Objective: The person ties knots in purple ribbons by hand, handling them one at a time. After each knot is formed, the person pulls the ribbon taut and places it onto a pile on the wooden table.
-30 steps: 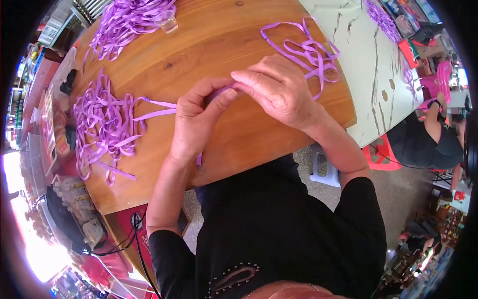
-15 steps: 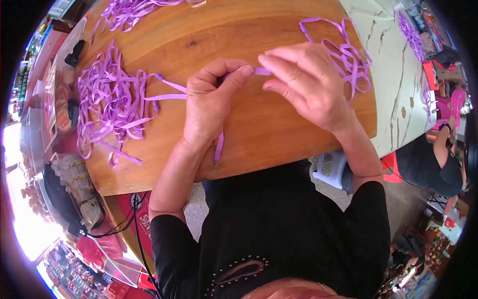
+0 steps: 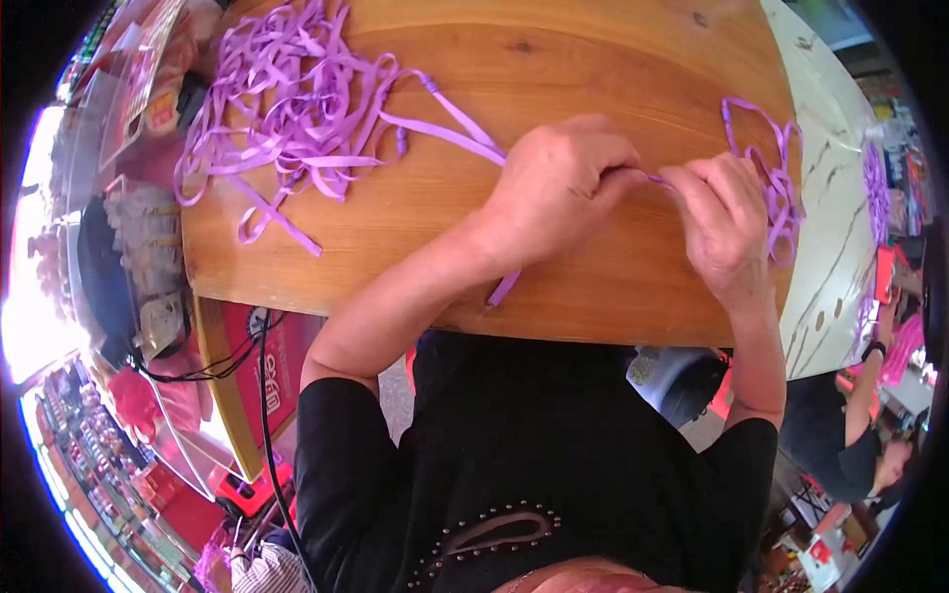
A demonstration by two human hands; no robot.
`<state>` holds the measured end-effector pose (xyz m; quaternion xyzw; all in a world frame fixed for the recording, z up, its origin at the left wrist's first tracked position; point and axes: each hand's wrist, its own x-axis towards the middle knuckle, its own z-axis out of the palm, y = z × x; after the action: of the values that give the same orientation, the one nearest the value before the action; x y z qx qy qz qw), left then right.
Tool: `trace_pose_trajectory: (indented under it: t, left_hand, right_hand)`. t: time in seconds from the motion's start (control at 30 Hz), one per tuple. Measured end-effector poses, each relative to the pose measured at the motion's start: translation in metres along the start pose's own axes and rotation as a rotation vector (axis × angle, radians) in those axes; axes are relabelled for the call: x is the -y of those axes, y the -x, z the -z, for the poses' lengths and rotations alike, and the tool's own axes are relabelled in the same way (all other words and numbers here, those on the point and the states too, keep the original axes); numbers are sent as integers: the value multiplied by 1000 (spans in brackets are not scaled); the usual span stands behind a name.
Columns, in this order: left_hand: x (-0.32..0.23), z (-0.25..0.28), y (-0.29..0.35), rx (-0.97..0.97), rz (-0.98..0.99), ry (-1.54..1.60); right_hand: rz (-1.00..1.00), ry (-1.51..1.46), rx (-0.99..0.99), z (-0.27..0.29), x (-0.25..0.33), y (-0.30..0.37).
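Note:
My left hand (image 3: pixel 559 188) is closed on a flat purple ribbon (image 3: pixel 450 136), whose doubled length runs from a tangled pile of purple ribbons (image 3: pixel 287 109) on the left into the fist. A loose tail hangs below that hand toward the table's near edge. To its right, my right hand (image 3: pixel 727 217) pinches the same ribbon between thumb and fingers. Only a short, narrow stretch of it shows between the two hands, held just above the tabletop. The fingertips cover the rest.
The wooden tabletop (image 3: pixel 593 306) lies under both hands. Beyond my right hand is a smaller bunch of purple ribbons (image 3: pixel 781 188), beside a white marbled surface (image 3: pixel 830 148). Black cables (image 3: pixel 265 385) hang at the left near corner. Another person (image 3: pixel 830 435) sits at the far right.
My right hand has gone from open fingers beside the ribbon's end to pinching it. My view has shifted, so the table and both hands sit differently in the picture.

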<state>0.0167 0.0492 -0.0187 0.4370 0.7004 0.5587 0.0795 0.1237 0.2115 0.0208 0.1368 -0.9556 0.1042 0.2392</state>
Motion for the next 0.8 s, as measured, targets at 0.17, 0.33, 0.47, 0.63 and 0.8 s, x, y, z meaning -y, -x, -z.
trace_pose_trajectory:
  t: [0.17,0.33,0.47,0.63,0.8]
  left_hand:
    - [7,9,-5,-13,16,-19]
    - [3,-3,-2,-15,152,365]
    - [2,-7,-2,-173,266,734]
    - [0,-4,1,-228,273,761]
    - [-4,-3,1,-194,315,754]
  right_hand:
    - [-246,-352,174,1,3,6]
    - [-448,-1049,204,-6,-2,9]
    - [-530,-1377,-31,-18,2,-2]
    - [-525,-1524,-147,-38,3,-9]
    - [-579,-1687,-246,-40,4,-8]
